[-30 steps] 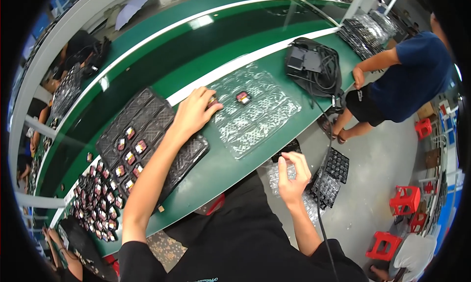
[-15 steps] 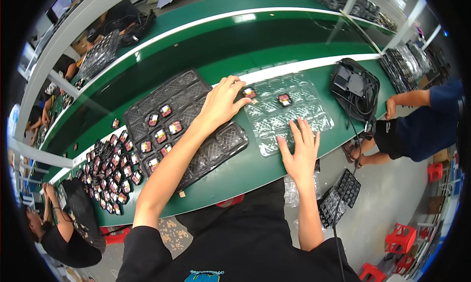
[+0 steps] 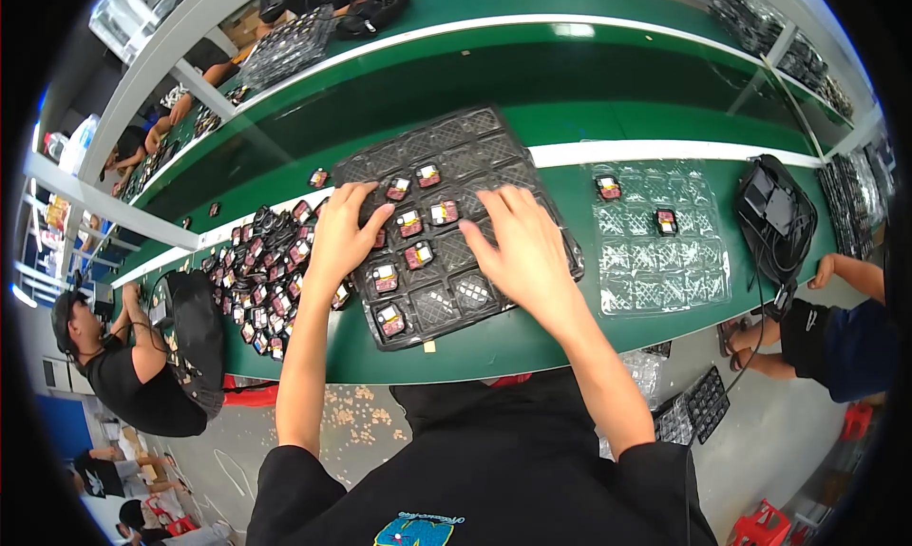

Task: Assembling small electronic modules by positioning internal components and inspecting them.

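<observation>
A black moulded tray [image 3: 480, 123] lies on the green workbench in front of me. Several small black devices [image 3: 444, 212] with pink-red and white labels sit in its left pockets. My left hand [image 3: 340, 234] rests at the tray's left edge, thumb and fingers apart, close to those devices. Over the tray's right half is my right hand [image 3: 524, 251], its fingers spread, and nothing shows in it. To the right lies a clear plastic tray [image 3: 655, 251], with one device [image 3: 608, 187] in its upper left pocket and another device [image 3: 666, 221] near its middle.
A pile of loose devices [image 3: 271, 280] spreads left of the black tray. A black bag [image 3: 777, 213] with cables lies at the bench's right end, near another person's arm [image 3: 850, 272]. Another person [image 3: 142, 356] works at left. A white ledge [image 3: 760, 153] runs behind the trays.
Both hands have moved left: the right hand from the clear tray onto the black one, the left from the clear tray's corner to the black tray's left edge. My view has swung left.
</observation>
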Tool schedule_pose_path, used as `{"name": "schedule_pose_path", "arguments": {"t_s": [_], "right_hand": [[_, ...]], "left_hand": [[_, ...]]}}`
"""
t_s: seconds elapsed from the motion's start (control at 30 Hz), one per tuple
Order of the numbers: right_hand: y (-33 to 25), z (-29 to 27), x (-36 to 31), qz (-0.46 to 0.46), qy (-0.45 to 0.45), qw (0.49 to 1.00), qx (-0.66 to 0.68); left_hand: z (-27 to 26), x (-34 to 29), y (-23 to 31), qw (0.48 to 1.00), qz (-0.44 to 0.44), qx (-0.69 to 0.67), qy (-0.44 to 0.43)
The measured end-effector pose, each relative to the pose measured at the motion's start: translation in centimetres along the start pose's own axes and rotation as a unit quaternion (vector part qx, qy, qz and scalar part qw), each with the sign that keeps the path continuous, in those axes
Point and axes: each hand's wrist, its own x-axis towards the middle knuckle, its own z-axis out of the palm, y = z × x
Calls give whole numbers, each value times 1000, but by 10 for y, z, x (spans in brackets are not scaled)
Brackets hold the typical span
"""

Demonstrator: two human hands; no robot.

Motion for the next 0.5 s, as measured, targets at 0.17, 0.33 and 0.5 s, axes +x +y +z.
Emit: {"name": "schedule_pose_path", "arguments": {"t_s": [0.17,0.33,0.5], "right_hand": [[10,45,54,-79,-115,989,-44],[1,48,57,-33,-196,977,-72],[15,47,72,74,-227,965,107]], "left_hand": [[9,12,4,999,21,-22,-11],[23,25,-1,1000,-15,-13,7],[24,39,0,978,-119,-163,-46]]}}
